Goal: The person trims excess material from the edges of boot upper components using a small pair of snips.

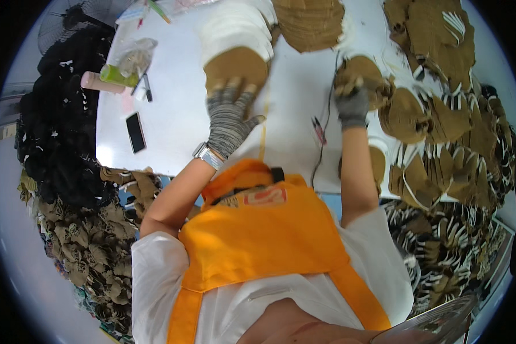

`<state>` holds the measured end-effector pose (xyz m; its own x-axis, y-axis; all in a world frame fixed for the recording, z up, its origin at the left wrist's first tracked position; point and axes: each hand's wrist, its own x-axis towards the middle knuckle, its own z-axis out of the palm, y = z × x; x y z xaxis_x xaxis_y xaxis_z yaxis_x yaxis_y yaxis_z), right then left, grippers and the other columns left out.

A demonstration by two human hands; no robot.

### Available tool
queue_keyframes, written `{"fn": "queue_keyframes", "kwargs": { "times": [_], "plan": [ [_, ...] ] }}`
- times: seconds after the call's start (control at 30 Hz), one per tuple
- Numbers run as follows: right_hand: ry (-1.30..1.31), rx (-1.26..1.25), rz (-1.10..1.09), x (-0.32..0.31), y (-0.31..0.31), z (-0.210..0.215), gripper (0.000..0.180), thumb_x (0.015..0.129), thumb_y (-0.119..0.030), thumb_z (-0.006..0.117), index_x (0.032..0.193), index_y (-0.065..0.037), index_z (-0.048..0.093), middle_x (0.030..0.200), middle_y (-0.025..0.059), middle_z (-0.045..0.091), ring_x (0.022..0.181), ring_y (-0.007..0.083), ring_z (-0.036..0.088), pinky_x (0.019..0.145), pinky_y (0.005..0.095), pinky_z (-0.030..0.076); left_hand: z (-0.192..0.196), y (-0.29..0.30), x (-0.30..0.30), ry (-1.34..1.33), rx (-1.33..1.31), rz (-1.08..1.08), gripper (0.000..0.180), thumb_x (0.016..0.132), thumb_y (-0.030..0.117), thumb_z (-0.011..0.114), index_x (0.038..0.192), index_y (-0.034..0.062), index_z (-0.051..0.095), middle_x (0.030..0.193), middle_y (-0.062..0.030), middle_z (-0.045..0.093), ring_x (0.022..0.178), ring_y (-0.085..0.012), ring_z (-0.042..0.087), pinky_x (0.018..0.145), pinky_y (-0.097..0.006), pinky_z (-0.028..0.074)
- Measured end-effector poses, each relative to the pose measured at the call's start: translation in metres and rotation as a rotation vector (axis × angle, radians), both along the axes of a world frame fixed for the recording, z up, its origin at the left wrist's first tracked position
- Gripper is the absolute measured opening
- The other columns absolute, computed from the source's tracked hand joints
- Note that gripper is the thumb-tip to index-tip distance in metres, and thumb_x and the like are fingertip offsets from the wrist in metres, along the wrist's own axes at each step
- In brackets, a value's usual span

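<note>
My left hand (231, 117), in a grey striped glove with pale fingertips, lies with fingers spread on a brown rounded fabric piece (235, 64). That piece rests at the near end of a fanned white stack (235, 28) on the table. To the right, my right hand (351, 103), gloved alike, has its fingers curled down on another brown fabric piece (364, 67) in a small pile. These fingers are slightly blurred, and the spot where they meet the fabric is partly hidden. A dark cord (327, 117) runs over the table between my hands, beside small red-handled snips (319, 131).
More brown piles with white edges cover the right side of the white table (178, 109), and a brown stack (309, 26) stands at the back. A phone (136, 132), a pink bottle (100, 82) and a pen (148, 88) lie left. Dark heaps (60, 126) flank the table.
</note>
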<state>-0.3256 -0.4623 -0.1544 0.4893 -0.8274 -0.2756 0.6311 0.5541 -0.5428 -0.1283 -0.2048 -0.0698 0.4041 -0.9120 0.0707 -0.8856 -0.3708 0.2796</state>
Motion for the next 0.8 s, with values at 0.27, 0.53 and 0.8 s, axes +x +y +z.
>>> {"fn": "queue_keyframes", "kwargs": {
  "times": [0.27,0.53,0.8],
  "plan": [
    [0.61,-0.108,0.747,0.046,0.155,-0.064,0.027,0.088,-0.031,0.061,0.099,-0.006,0.061,0.079,0.0029,0.059,0.066,0.0127,0.053,0.062,0.0259,0.046,0.0,-0.07,0.068,-0.03,0.216,0.342,0.091,0.068,0.056,0.07,0.145,0.0331,0.025,0.152,-0.0203,0.002,0.138,-0.0446,0.004,0.104,-0.065,0.01],
    [0.78,-0.214,0.737,0.03,0.155,-0.064,0.024,0.09,-0.029,0.06,0.097,-0.005,0.06,0.078,0.0019,0.059,0.069,0.0106,0.054,0.066,0.0258,0.047,-0.021,-0.125,0.115,0.103,0.07,0.362,0.093,0.071,0.056,0.069,0.146,0.0326,0.019,0.151,-0.0232,-0.002,0.134,-0.0525,0.002,0.109,-0.052,0.022],
    [1.348,-0.907,0.921,0.016,0.191,-0.068,0.038,0.074,-0.03,0.075,0.096,-0.003,0.059,0.09,0.015,0.064,0.084,0.0286,0.061,0.075,0.0395,0.047,-0.034,-0.047,0.103,0.046,-0.105,0.03,0.064,0.082,0.037,0.064,0.137,0.0133,0.042,0.146,-0.0252,0.019,0.132,-0.0431,0.023,0.109,-0.046,0.024]
  ]
}}
